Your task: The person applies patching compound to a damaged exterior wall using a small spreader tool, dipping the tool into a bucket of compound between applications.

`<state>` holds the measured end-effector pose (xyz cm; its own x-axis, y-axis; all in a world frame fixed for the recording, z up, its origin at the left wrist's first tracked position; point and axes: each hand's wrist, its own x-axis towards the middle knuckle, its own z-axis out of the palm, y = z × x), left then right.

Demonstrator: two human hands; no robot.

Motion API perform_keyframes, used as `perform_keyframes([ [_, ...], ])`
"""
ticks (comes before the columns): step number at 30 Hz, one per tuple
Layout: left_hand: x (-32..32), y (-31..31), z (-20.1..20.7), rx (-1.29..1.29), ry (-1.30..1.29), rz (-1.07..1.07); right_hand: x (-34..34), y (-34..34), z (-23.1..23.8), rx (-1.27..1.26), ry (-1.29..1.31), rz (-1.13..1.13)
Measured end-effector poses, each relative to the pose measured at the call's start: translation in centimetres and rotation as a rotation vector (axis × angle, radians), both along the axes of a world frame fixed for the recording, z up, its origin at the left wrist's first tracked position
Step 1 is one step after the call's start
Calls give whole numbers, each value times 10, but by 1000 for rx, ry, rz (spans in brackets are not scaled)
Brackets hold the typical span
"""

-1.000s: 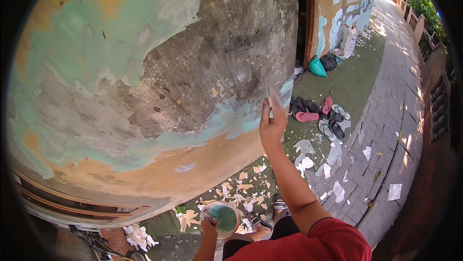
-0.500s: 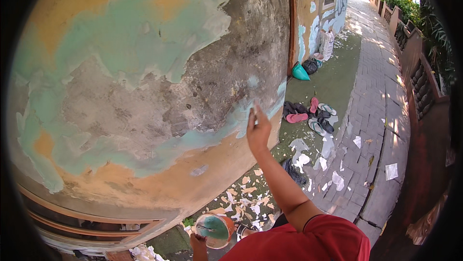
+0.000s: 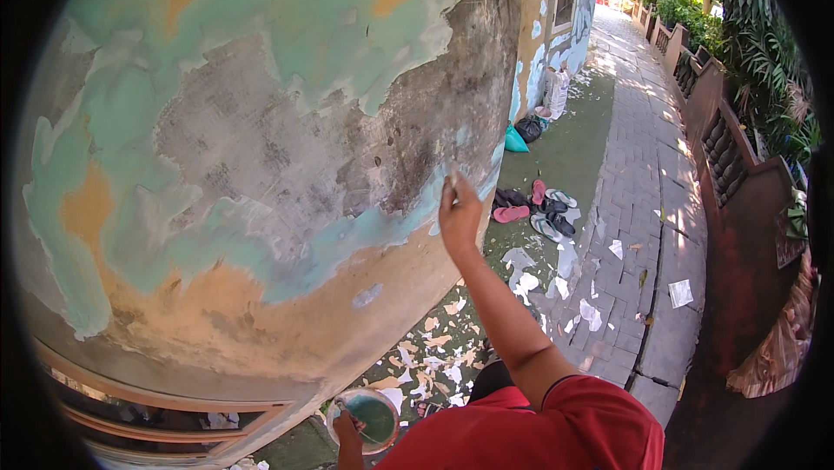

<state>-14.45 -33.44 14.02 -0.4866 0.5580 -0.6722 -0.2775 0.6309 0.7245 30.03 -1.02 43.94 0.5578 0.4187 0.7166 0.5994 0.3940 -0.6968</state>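
A rounded wall with peeling yellow, green and pale blue paint and bare grey patches rises before me. My right hand is raised at the wall's right part, by the lower edge of a dark bare patch. Its fingers are pinched round something small and pale at the tips, too small to make out. Low down, my left hand is closed at the left rim of a bucket and seems to hold it. Greenish liquid or paint shows inside the bucket.
Paint flakes litter the ground below the wall. Several slippers lie to the right. Farther off stand a teal bag, a black bag and a white sack. A paved path runs beside a low fence.
The view has turned somewhat, so the wall's dark patch and the slippers sit further left or right than before. My left hand now overlaps the bucket's rim more. My right hand stays near the wall.
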Motion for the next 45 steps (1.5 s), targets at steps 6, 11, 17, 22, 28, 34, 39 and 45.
perform_keyframes([
  [6,18,28,11,97,-107,-147,53,67,5,-154,-26,-161],
  [11,62,49,35,153,-140,-230,-27,26,-21,-68,-144,16],
  [17,149,108,89,184,-217,-484,23,-95,-33,-679,-106,415],
  [22,198,148,106,171,-418,-492,34,-143,-98,-1055,-366,834],
  [28,235,188,189,172,-486,-605,-30,-135,-180,-1247,-807,1027],
  [34,264,207,227,240,-535,-711,-51,-112,-282,-1240,-797,970],
  [39,263,202,228,258,-529,-650,-55,-100,-280,-1374,-603,1116],
  [45,264,196,234,223,-509,-602,-76,-112,-318,-1048,-546,1199],
])
